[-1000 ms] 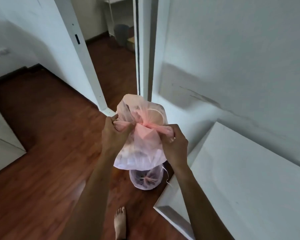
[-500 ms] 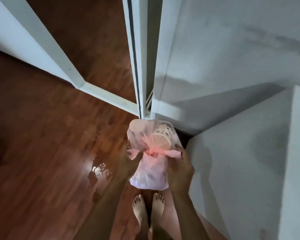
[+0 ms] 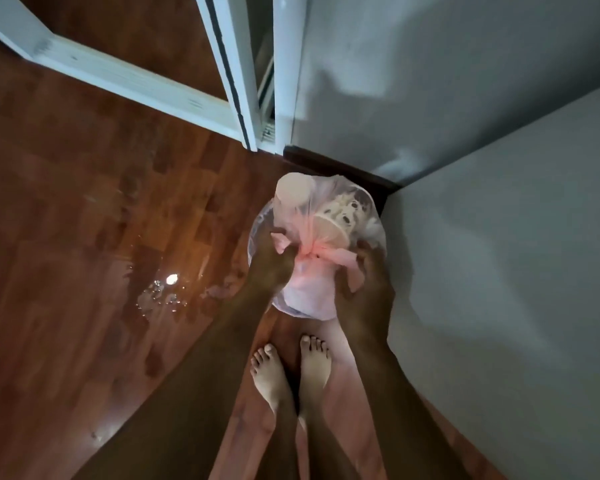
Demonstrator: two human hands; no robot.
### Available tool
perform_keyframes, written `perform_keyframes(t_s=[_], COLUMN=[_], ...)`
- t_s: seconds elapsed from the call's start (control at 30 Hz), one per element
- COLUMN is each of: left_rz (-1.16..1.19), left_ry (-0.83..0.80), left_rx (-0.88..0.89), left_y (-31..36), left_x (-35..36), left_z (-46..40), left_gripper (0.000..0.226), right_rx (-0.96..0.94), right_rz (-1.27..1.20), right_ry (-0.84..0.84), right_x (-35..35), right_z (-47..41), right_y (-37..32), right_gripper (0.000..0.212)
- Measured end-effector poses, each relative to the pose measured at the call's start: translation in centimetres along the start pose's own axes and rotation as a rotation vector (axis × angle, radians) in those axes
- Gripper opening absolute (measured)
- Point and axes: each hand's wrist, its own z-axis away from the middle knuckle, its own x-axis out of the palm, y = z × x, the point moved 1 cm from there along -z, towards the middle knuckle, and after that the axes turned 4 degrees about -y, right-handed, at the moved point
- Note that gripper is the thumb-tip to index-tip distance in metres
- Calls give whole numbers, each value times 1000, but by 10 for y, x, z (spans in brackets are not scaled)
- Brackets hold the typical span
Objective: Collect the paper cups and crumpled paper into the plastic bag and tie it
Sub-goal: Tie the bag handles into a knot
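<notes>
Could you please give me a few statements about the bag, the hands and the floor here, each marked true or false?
1. Both hands grip the pink plastic bag at its knot. True: left hand, right hand.
2. The bag's mouth gapes open. False: it is gathered into a knot.
3. A paper cup shows through the bag. True.
4. The person wears shoes. False: the feet are bare.
5. The floor is carpeted. False: it is wood.
</notes>
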Motion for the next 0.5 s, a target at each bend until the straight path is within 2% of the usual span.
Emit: perform_keyframes(t_s=[0.1, 0.17, 0.27, 0.4, 0.5], left_rz=[-27, -3, -66, -180, -241], left_ry=[11, -30, -105, -225, -238], left_rx=[13, -25, -126, -146, -150], left_y=[-28, -42, -54, -61, -61], left_x=[11, 15, 19, 29, 33], left_z=[-9, -12, -20, -40, -50], left_gripper=[62, 58, 53, 56, 46], right_rx=[87, 147, 242, 306, 346], right_rz=[62, 117, 137, 127, 148], right_ry=[-175, -252, -286, -352, -433], right_x=[29, 44, 57, 68, 72], right_z=[4, 8, 3, -19, -32], right_y=[28, 42, 58, 70, 72], right_gripper=[30, 38, 44, 43, 45])
